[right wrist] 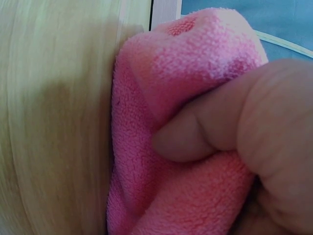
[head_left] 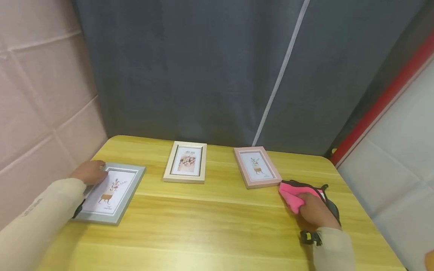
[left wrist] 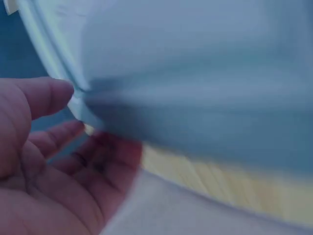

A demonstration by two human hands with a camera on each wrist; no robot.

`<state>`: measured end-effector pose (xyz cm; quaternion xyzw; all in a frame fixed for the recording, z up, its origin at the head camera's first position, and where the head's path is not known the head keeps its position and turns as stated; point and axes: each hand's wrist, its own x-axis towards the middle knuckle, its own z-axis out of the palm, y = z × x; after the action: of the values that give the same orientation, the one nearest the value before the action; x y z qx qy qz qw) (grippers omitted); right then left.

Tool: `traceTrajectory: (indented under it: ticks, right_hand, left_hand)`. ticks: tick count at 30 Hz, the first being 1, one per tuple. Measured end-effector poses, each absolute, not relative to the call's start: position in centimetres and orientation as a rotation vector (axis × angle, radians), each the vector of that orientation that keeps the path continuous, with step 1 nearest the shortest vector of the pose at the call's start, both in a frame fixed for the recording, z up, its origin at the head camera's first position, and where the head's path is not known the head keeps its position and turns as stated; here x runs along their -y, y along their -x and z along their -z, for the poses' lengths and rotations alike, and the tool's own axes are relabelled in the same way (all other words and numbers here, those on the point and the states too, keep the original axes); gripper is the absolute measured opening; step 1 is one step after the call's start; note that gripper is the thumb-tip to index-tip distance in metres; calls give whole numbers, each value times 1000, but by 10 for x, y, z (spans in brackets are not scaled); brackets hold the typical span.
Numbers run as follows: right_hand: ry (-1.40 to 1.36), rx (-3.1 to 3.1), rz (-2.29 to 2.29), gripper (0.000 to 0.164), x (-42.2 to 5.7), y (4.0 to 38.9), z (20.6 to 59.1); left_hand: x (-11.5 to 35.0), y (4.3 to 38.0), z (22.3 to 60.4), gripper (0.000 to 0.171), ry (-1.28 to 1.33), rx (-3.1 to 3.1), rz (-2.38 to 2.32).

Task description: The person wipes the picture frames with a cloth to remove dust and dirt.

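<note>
- Left hand point(head_left: 89, 173): grip closed lightly about the far left corner of a grey-blue rectangular picture frame point(head_left: 110, 192); the thumb lies at one edge, the fingers bend below the adjoining one, a narrow gap between them.
- Grey-blue frame: face up at the left side of the yellow wood-grain table point(head_left: 203, 229), its print showing a plant in a brown pot.
- Right hand point(head_left: 317, 210): grip clenched on a bright pink, fluffy cloth point(head_left: 291, 196); the thumb presses into its folds.
- Pink cloth: bunched at the table's right side, just beside the near right corner of a pale pink rectangular picture frame point(head_left: 257, 167); a black item point(head_left: 333, 209) is partly hidden behind the hand.
- Cream rectangular picture frame point(head_left: 184, 162): face up between the other two frames, well apart from both hands.
</note>
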<state>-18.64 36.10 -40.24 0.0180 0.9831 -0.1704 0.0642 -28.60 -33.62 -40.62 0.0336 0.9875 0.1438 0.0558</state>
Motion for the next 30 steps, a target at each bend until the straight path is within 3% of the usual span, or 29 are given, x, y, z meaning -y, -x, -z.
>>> traceTrajectory:
  ticks: [7,13,21,30]
  right_hand:
    - [-92,-2952,536,25,-365,185,400]
    - [-100,-2961,528,23,-368,184,400]
    - [-122,-2953,523,25,-371,181,397]
    - [-88,-2973,531,19,-365,180,404]
  left_hand:
    - [339,257,403,48,-338,-2971,-394]
    - [308,230,399,49,-438,-2813,-518]
    - [204,202,404,54,-537,-2760,-679]
    - [87,188,417,47,-565,-2750,-944]
